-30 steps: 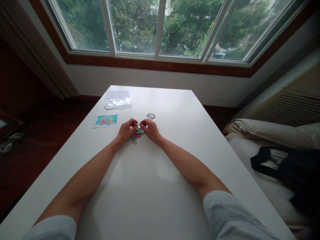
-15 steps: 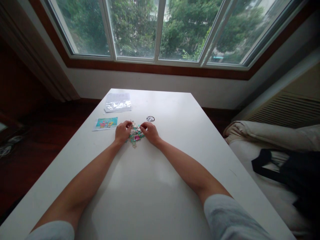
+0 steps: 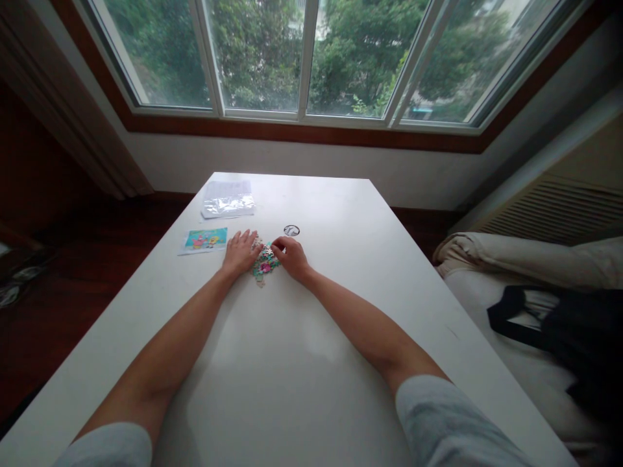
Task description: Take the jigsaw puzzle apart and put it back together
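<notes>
A small heap of jigsaw puzzle pieces (image 3: 265, 266), mostly green, white and pink, lies on the white table between my hands. My left hand (image 3: 240, 252) rests palm down at the heap's left edge, its fingers stretched out and spread. At the right side of the heap, my right hand (image 3: 291, 256) has thumb and fingertips pinched together over the pieces; whatever is between them is too small to make out. A coloured picture card (image 3: 206, 239) lies left of my left hand. Just beyond the right hand is a small round dark-rimmed object (image 3: 291, 230).
A clear plastic bag (image 3: 228, 200) lies near the far left corner of the white table (image 3: 292, 363). Beyond the far edge stand a wall and a window (image 3: 263, 58). Right of the table is a pale couch (image 3: 477, 305) with dark cloth (image 3: 540, 318) on it.
My left hand has gone from curled fingers to flat, spread fingers over the left side of the heap. The right hand keeps its pinch at nearly the same spot.
</notes>
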`<state>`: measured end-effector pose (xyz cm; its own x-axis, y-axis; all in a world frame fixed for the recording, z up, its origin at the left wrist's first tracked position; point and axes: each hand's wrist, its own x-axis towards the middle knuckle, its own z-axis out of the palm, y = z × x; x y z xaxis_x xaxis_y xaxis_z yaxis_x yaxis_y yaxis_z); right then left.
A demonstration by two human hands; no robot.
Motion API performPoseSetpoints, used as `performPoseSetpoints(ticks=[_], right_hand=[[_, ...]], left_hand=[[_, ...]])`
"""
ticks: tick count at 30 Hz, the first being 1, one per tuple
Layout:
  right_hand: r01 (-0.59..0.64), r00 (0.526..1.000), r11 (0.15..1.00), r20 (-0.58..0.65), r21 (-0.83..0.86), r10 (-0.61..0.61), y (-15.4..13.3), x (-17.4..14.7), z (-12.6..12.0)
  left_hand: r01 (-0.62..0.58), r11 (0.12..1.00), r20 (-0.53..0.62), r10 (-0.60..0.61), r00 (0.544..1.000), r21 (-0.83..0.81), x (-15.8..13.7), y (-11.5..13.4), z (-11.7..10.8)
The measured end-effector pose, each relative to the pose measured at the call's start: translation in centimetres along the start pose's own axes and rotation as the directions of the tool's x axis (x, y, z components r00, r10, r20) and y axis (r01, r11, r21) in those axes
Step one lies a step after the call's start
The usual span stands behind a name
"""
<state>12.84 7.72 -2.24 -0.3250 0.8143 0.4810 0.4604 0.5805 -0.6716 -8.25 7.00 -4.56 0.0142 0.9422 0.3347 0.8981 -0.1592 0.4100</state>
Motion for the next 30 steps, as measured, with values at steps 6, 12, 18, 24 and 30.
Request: performPoseSetpoints(ticks=[6,12,18,24,30], right_hand=[[0.022,1.000,1.000,-0.011,0.018,-0.022,0.0,0.0,0.0],[-0.001,1.000,1.000,-0.001,0.010,0.001,-0.2,0.0,-0.1],[0.052,0.999,0.998,0.014,0.028,-0.052,-0.3,0.0,-0.2],[0.070,0.997,0.996,0.025,0.060,-0.071,0.3,0.1,-0.1],[0.040,0.999,0.999,0.017,-0.008,-0.039,0.3,0.0,0.1]], left_hand=[[-0.033,0.996,-0.057,0.028,0.998,-0.087,0.1,0.0,-0.7],[-0.145,0.967,-0.209,0.101,0.973,-0.208,-0.9,1.6,-2.6],[-0.249,0.945,-0.241,0.197,0.950,-0.210,-1.7,3.8,-3.2],[-0.263,0.931,-0.228,0.206,0.951,-0.253,-1.9,4.1,-3.0],[-0.097,0.967,-0.226,0.043,0.973,-0.236,-1.6,3.1,-2.5]])
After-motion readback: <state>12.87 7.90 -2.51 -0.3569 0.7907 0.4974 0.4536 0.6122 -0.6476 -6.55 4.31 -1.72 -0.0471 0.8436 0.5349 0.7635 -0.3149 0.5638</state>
